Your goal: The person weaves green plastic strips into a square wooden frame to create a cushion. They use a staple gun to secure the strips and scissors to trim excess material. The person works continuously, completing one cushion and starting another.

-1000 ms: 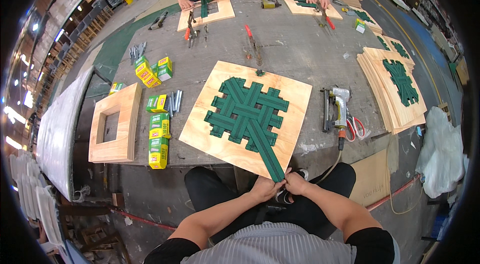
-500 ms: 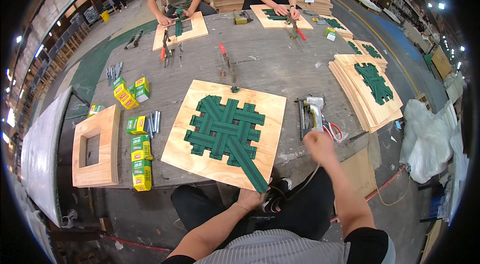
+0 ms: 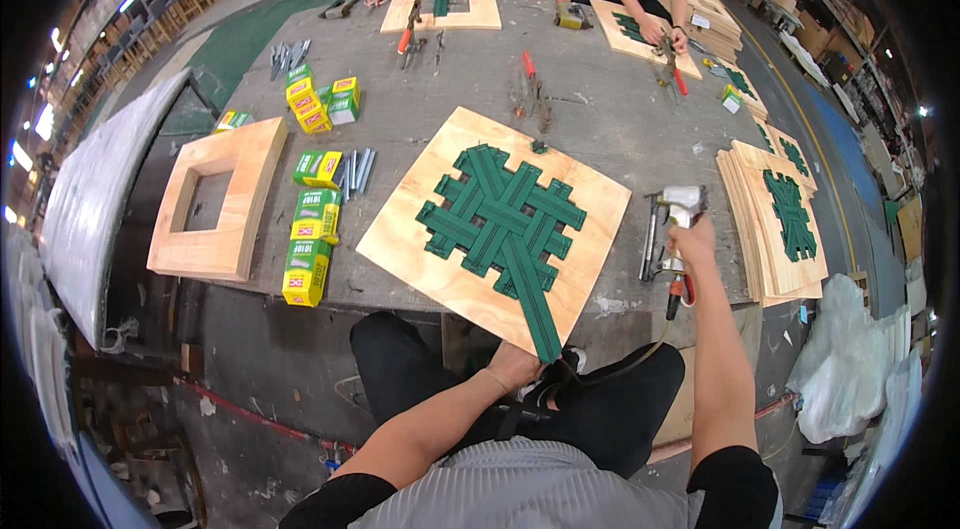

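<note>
The wooden board [image 3: 400,234] with green straps [image 3: 505,219] lies mid-frame. The left hand [image 3: 513,365] is at its bottom corner; I can't tell its grip. The right hand [image 3: 694,242] is wrapped around a staple gun [image 3: 683,197]. Boxes [image 3: 315,217] stand close at left; a board pile [image 3: 755,224] sits right of the gun.

A pale, square wooden board [image 3: 400,244], turned corner-wise, bears interwoven dark-green straps [image 3: 518,219], one slanting to its near corner, while a silver-and-black staple gun [image 3: 684,197] sits apart, to the board's right.
</note>
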Available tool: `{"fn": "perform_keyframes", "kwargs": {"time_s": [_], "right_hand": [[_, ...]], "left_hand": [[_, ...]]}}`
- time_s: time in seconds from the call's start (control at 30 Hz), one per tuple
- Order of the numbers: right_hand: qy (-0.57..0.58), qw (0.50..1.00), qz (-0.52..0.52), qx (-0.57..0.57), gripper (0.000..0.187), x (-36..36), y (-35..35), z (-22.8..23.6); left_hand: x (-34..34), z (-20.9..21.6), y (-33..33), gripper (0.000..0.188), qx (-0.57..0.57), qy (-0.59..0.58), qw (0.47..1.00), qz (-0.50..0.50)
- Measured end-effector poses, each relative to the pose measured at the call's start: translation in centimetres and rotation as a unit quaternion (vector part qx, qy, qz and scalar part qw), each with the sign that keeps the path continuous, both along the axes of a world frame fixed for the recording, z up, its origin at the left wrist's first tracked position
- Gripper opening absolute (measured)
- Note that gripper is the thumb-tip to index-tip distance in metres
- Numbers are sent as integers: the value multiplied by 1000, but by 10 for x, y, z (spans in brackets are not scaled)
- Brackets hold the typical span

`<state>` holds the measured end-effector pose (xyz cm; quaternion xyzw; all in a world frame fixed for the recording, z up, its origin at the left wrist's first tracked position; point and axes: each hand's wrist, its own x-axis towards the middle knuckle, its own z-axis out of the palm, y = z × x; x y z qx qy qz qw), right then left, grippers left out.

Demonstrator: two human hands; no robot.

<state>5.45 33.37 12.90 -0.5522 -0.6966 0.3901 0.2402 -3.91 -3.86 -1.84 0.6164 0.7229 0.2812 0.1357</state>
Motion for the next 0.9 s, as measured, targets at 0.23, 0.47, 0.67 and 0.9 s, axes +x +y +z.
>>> {"fn": "perform_keyframes", "kwargs": {"time_s": [0.23,0.47,0.67,0.9], "right_hand": [[239,950,24,-199,32,25,-117,78],[133,933,193,-274,23,1,-229,46],[26,928,256,-270,19,-19,-238,31],[-58,937,262,-223,23,-32,-246,35]], "left_hand": [[-5,0,5,41,8,27,1000,-14],[-15,-1,10,36,142,26,989,-27],[-18,4,12,33,174,-71,981,-40],[-22,14,6,30,193,-101,976,-26]]}}
